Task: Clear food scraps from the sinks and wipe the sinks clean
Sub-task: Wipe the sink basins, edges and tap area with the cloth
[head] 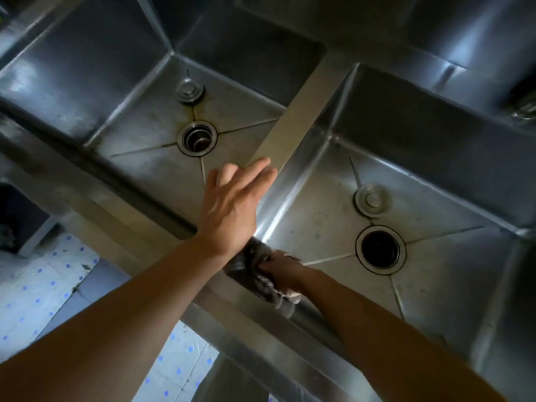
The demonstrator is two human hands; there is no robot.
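The right sink (333, 216) and left sink (139, 123) show no scraps, both drains open, so clearing looks done and wiping is underway. The right hand (282, 268) grips a dark cloth (265, 281) at the right sink's near-left corner; the left hand (232, 204) rests flat, fingers straight, on the divider (298, 117)

Two steel sinks (139, 91) — drains open, stoppers out — dark cloth (266, 282) at right sink's (435, 158) near wall.
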